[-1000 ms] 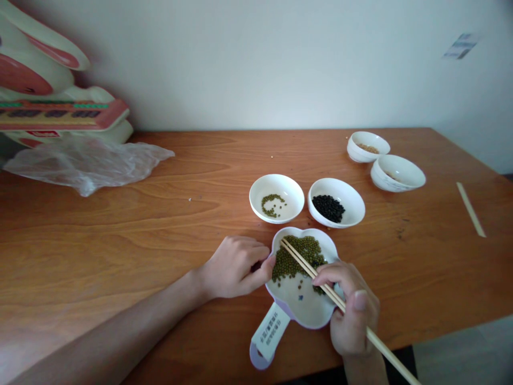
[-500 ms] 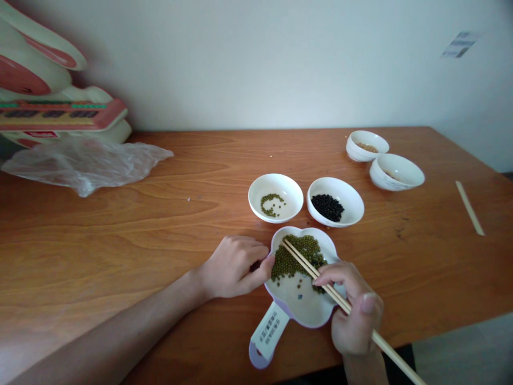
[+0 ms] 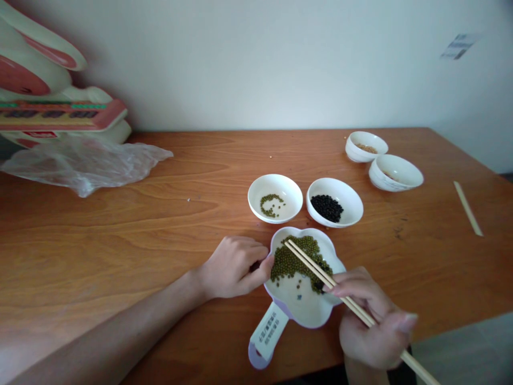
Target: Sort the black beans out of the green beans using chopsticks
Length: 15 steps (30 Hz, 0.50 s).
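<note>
The right hand [image 3: 372, 315] has its grip closed around 2 wooden chopsticks [image 3: 320, 274], their tips over the mung beans [image 3: 294, 259] at the dish's 11 o'clock. The left hand [image 3: 236, 267] touches the rim of the flower-shaped dish [image 3: 306, 312] at 10 o'clock, fingers curled; I cannot tell whether its grip clamps the rim. The dish sits on the wooden worktop [image 3: 192, 224], labelled handle [image 3: 267, 331] toward 7 o'clock. Beyond it, a white bowl [image 3: 286, 187] with mung beans stands at 11 o'clock, and a black-bean bowl [image 3: 352, 200] at 1 o'clock.
</note>
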Each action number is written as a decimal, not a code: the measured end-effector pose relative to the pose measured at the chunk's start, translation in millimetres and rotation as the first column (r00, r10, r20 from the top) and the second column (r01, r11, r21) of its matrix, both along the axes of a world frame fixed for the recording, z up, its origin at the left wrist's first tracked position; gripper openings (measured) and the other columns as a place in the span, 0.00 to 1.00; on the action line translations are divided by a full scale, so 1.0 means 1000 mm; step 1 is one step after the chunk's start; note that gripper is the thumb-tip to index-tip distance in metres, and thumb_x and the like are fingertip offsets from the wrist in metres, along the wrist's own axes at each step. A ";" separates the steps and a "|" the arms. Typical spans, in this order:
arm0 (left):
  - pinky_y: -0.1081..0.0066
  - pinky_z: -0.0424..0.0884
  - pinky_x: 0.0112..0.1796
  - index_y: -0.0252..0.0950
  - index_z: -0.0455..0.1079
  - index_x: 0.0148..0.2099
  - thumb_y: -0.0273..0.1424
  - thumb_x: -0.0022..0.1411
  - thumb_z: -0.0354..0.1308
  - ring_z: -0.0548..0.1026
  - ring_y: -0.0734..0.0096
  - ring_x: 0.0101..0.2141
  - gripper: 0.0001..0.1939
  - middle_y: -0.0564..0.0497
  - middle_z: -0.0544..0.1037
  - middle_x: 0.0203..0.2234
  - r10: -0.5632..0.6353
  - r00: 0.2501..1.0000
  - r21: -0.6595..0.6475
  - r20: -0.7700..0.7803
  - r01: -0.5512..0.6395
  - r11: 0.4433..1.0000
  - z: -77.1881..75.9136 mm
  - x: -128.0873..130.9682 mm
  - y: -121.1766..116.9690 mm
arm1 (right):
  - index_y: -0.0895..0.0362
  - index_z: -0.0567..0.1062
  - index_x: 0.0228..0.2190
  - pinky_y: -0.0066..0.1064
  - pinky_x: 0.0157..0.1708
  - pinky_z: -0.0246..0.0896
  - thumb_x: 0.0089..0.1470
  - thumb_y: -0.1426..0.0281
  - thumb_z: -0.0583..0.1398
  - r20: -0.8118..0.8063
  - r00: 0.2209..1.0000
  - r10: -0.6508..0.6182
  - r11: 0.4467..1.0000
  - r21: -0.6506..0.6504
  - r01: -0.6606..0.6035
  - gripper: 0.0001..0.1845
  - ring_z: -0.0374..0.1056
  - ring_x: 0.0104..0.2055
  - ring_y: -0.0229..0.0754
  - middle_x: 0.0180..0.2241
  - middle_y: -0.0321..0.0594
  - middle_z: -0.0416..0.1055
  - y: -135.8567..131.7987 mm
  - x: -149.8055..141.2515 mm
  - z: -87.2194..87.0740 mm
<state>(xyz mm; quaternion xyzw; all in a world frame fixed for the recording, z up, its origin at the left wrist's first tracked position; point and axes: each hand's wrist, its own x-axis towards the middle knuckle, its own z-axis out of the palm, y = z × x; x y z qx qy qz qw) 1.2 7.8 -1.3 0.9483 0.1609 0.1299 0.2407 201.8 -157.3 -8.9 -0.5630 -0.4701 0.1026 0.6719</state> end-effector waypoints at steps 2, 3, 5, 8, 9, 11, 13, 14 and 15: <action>0.67 0.59 0.30 0.37 0.63 0.29 0.35 0.78 0.43 0.68 0.72 0.25 0.22 0.53 0.72 0.23 0.000 1.000 -0.002 -0.006 0.000 1.000 -0.001 0.000 0.000 | 0.52 0.82 0.28 0.42 0.30 0.62 0.71 0.46 0.43 -0.010 0.999 -0.035 0.996 0.088 0.036 0.39 0.72 0.28 0.48 0.26 0.43 0.77 0.004 0.000 0.008; 0.67 0.59 0.30 0.37 0.62 0.29 0.35 0.78 0.43 0.68 0.72 0.25 0.22 0.53 0.72 0.23 0.002 1.000 -0.004 -0.008 -0.002 1.000 -0.001 0.000 0.000 | 0.52 0.83 0.29 0.42 0.30 0.62 0.71 0.46 0.43 -0.008 0.999 -0.049 0.990 0.135 0.050 0.38 0.72 0.27 0.48 0.26 0.42 0.77 0.008 0.000 0.012; 0.67 0.59 0.30 0.37 0.62 0.29 0.36 0.78 0.43 0.68 0.72 0.25 0.22 0.53 0.72 0.24 0.005 1.000 -0.008 -0.009 -0.005 1.000 -0.001 0.000 0.000 | 0.52 0.83 0.29 0.41 0.29 0.62 0.71 0.46 0.43 -0.005 0.997 -0.073 0.974 0.217 0.072 0.38 0.72 0.28 0.48 0.26 0.42 0.77 0.018 -0.001 0.019; 0.67 0.59 0.30 0.37 0.62 0.30 0.36 0.78 0.43 0.68 0.72 0.25 0.21 0.53 0.72 0.24 0.005 1.000 -0.010 -0.006 -0.005 1.000 -0.001 -0.001 -0.001 | 0.54 0.81 0.30 0.40 0.32 0.65 0.70 0.44 0.43 -0.048 0.995 -0.091 0.980 0.171 0.098 0.39 0.73 0.33 0.49 0.29 0.43 0.76 0.035 -0.005 0.025; 0.67 0.59 0.30 0.37 0.62 0.30 0.35 0.78 0.43 0.68 0.72 0.25 0.21 0.53 0.72 0.24 0.005 1.000 -0.010 -0.004 -0.005 1.000 -0.001 -0.001 -0.001 | 0.54 0.81 0.31 0.40 0.34 0.66 0.70 0.44 0.43 -0.077 0.993 -0.089 0.987 0.125 0.098 0.39 0.73 0.35 0.49 0.30 0.43 0.77 0.039 -0.007 0.026; 0.67 0.59 0.31 0.37 0.62 0.29 0.35 0.78 0.43 0.67 0.72 0.25 0.21 0.53 0.72 0.24 0.004 1.000 -0.014 -0.003 -0.004 1.000 0.000 -0.001 -0.001 | 0.54 0.81 0.31 0.40 0.37 0.66 0.70 0.44 0.44 -0.110 0.989 -0.094 0.989 0.099 0.105 0.37 0.73 0.37 0.49 0.32 0.43 0.76 0.043 -0.010 0.025; 0.67 0.58 0.30 0.37 0.61 0.29 0.36 0.78 0.43 0.67 0.72 0.25 0.21 0.53 0.71 0.24 0.005 1.000 -0.017 -0.003 -0.006 1.000 0.000 -0.001 -0.001 | 0.55 0.81 0.31 0.40 0.37 0.65 0.71 0.46 0.44 -0.098 0.991 -0.088 0.987 0.125 0.100 0.37 0.73 0.37 0.49 0.31 0.43 0.75 0.040 -0.012 0.022; 0.67 0.58 0.30 0.37 0.61 0.29 0.36 0.78 0.43 0.67 0.73 0.25 0.22 0.53 0.71 0.24 0.007 1.000 -0.017 -0.003 -0.007 1.000 0.000 -0.001 -0.001 | 0.55 0.80 0.30 0.40 0.36 0.65 0.72 0.46 0.43 -0.087 0.992 -0.090 0.985 0.142 0.102 0.37 0.73 0.36 0.49 0.31 0.44 0.75 0.037 -0.012 0.020; 0.67 0.58 0.30 0.37 0.61 0.29 0.36 0.78 0.43 0.67 0.73 0.25 0.22 0.53 0.71 0.23 0.009 1.000 -0.014 -0.002 -0.009 1.000 -0.001 -0.001 -0.001 | 0.55 0.80 0.30 0.40 0.35 0.66 0.72 0.47 0.42 -0.082 0.992 -0.092 0.984 0.142 0.103 0.38 0.73 0.36 0.49 0.30 0.44 0.75 0.032 -0.011 0.019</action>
